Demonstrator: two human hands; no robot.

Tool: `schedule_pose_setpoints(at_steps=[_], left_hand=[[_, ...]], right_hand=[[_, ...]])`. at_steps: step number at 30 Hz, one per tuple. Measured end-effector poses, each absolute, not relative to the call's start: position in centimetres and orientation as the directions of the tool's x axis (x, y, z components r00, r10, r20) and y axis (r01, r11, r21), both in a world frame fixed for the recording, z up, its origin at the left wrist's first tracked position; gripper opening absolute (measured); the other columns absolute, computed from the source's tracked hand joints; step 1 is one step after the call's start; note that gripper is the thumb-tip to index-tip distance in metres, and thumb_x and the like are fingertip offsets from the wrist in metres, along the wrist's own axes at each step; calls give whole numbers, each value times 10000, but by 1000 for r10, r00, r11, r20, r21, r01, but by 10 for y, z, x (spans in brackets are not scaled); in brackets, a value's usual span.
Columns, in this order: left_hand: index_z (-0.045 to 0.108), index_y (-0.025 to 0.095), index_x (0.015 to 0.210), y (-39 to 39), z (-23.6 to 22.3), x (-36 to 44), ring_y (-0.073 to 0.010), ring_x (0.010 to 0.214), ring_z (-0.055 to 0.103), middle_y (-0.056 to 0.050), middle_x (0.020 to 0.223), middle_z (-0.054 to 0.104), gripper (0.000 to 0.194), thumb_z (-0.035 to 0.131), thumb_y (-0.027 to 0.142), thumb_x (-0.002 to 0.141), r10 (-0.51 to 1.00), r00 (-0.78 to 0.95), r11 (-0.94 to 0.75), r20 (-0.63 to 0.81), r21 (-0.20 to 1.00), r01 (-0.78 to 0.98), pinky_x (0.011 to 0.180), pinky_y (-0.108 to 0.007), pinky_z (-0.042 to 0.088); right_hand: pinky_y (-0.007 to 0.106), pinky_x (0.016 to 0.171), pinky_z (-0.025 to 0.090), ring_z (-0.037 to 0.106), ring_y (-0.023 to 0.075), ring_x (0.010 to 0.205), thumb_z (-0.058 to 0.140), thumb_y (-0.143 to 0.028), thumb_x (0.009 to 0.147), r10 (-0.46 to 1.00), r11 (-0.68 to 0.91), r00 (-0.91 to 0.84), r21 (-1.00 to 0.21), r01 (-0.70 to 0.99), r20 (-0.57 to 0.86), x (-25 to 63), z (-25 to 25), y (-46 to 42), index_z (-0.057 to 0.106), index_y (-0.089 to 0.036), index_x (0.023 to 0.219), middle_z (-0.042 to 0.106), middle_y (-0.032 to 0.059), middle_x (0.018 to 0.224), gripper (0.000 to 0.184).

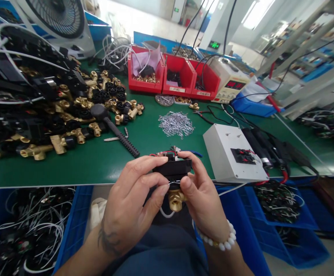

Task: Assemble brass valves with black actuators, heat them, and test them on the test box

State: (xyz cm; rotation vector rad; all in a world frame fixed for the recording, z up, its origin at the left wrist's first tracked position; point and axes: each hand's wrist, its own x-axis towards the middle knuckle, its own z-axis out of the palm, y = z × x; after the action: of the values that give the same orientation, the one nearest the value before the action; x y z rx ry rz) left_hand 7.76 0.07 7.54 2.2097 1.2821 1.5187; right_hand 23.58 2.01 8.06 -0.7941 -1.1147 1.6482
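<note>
Both hands hold one valve assembly [173, 168] just in front of the green table's [92, 161] near edge. It has a black box-shaped body on top, a brass fitting [175, 199] below, and red, blue and white wires. My left hand [132, 195] grips the black body from the left, fingers curled around it. My right hand [201, 191], with a white bead bracelet at the wrist, pinches it from the right, thumb near the brass fitting.
A big heap of black-and-brass valves [40, 107] fills the table's left. A pile of small metal clips [176, 124] lies mid-table, red bins [174, 74] behind it. A white box with a socket [233, 153] sits right. Blue crates with wired parts [25, 230] stand below.
</note>
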Motion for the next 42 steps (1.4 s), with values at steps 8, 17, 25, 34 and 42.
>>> schedule_pose_setpoints(at_steps=[8, 17, 25, 34, 42], left_hand=[[574, 162, 987, 2, 71, 79, -131, 1212, 550, -74, 1223, 609, 106, 574, 80, 920, 743, 93, -600, 663, 597, 533, 1093, -270, 436], [499, 178, 1012, 18, 33, 89, -231, 1156, 571, -123, 1210, 578, 375, 775, 296, 787, 807, 77, -534, 585, 668, 519, 973, -419, 539], [513, 170, 974, 41, -7, 98, -195, 1115, 596, -97, 1182, 559, 396, 806, 293, 737, 904, -130, -363, 408, 891, 272, 857, -350, 567], [498, 171, 971, 41, -9, 96, -232, 1130, 591, -119, 1211, 552, 417, 810, 304, 728, 891, -83, -406, 447, 865, 295, 885, -412, 550], [497, 173, 973, 42, -11, 95, -235, 1150, 572, -116, 1216, 542, 424, 815, 307, 728, 886, -64, -421, 458, 857, 296, 923, -441, 530]], right_hand=[[371, 952, 554, 661, 199, 1106, 716, -376, 885, 954, -125, -298, -942, -310, -29, 236, 77, 23, 503, -309, 1200, 669, 30, 1219, 386], [453, 979, 526, 646, 252, 1111, 577, -570, 927, 972, 68, -237, -964, 257, 6, 267, 55, 45, 298, -215, 1486, 607, 159, 1304, 719], [570, 1030, 409, 491, 372, 1195, 448, -526, 979, 898, 426, -408, -92, 900, 166, 339, 8, 95, 570, -120, 1390, 558, 228, 1294, 591], [311, 577, 474, 538, 175, 637, 219, -642, 980, 950, 99, -277, -704, 703, -143, 320, 46, 105, 565, -151, 874, 543, 75, 748, 609], [258, 562, 384, 462, 121, 624, 599, -317, 927, 933, 337, -243, -882, 329, 266, 310, 86, 62, 544, -230, 1095, 511, -4, 773, 197]])
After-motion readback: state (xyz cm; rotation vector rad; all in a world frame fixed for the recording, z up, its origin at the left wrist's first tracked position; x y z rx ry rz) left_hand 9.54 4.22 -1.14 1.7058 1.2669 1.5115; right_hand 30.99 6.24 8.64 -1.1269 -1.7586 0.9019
